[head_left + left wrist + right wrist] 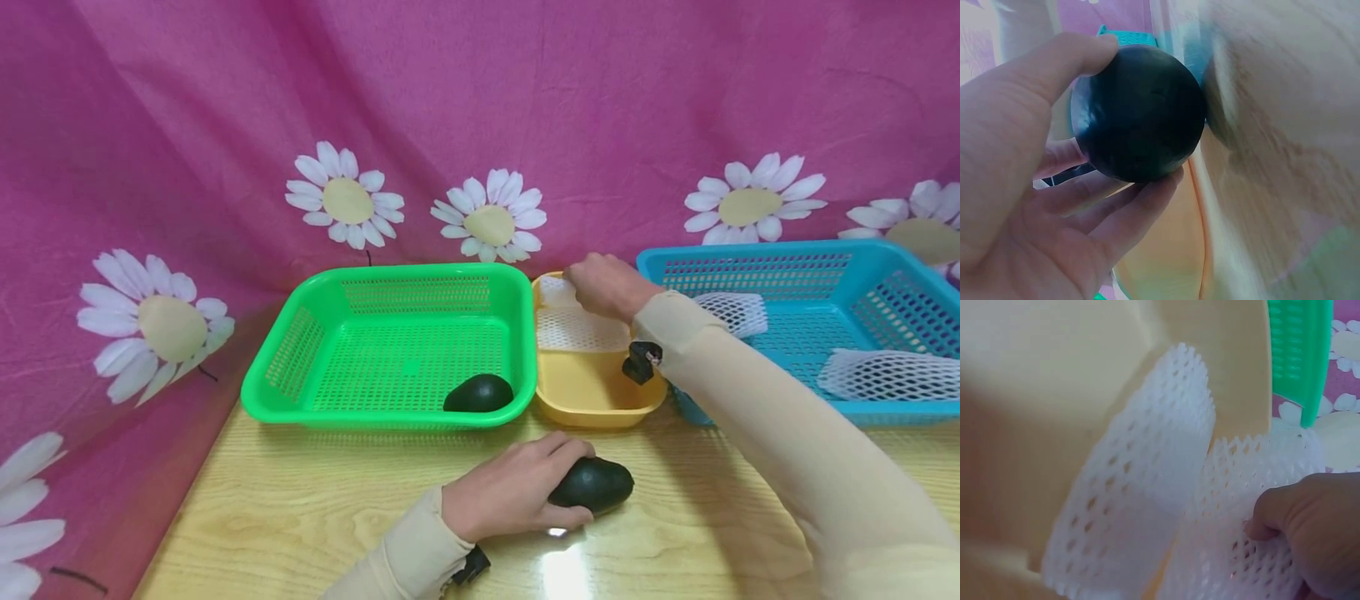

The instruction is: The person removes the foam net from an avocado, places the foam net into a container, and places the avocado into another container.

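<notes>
My left hand (pixel 517 485) grips a dark avocado (pixel 602 486) low over the front of the wooden table. In the left wrist view its thumb and fingers curl round the avocado (pixel 1141 115). My right hand (pixel 609 286) is at the back of the yellow basin (pixel 600 415). Between thumb and fingers it pinches a white foam net sleeve (pixel 1229 550), as the right wrist view shows. Another foam net sleeve (pixel 1135 481) lies beside that one in the basin. A second dark avocado (pixel 480 393) lies in the front right corner of the green basket (pixel 390 417).
To the right of the basin stands a blue basket (pixel 787 250) holding more foam net sleeves (pixel 892 375). My right forearm crosses over its left part. Behind everything hangs a magenta cloth (pixel 450 100) with white daisies. Under the baskets is the wooden table (pixel 300 500).
</notes>
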A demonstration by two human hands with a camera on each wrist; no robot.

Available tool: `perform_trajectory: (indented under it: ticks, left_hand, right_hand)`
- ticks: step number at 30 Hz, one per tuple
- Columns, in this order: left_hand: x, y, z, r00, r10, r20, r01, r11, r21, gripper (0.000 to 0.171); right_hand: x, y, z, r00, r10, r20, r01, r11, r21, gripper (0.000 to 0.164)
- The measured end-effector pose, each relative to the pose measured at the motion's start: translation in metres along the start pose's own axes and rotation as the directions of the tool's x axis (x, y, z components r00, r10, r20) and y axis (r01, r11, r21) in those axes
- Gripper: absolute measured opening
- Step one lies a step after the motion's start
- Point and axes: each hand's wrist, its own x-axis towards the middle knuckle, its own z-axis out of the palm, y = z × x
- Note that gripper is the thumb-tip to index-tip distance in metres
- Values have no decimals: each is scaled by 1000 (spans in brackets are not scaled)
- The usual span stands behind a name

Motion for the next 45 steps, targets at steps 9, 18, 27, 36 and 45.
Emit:
perform_trajectory:
  ticks: [9, 18, 27, 36, 45]
  left_hand:
    - [0, 1, -1, 1000, 6, 1, -6, 1000, -11, 55]
    - [0, 3, -2, 1000, 6, -1, -6, 1000, -8, 56]
    - [0, 1, -1, 1000, 5, 2, -5, 1000, -12, 55]
    - [1, 1, -1, 1000, 5, -2, -5, 1000, -15, 56]
    - [1, 1, -1, 1000, 0, 0, 0, 1000, -19, 57]
  right_hand:
    - [-2, -2, 4, 994, -34, 104, 33, 999, 7, 22]
    - [-6, -1, 8, 973, -166, 159, 171, 985, -18, 18]
    - [-11, -2, 9, 958, -149, 247, 149, 989, 21, 51]
    - [-14, -2, 8, 957, -174, 233, 167, 985, 48, 59]
    - [-24, -2, -7, 966, -166, 197, 156, 986, 65, 56]
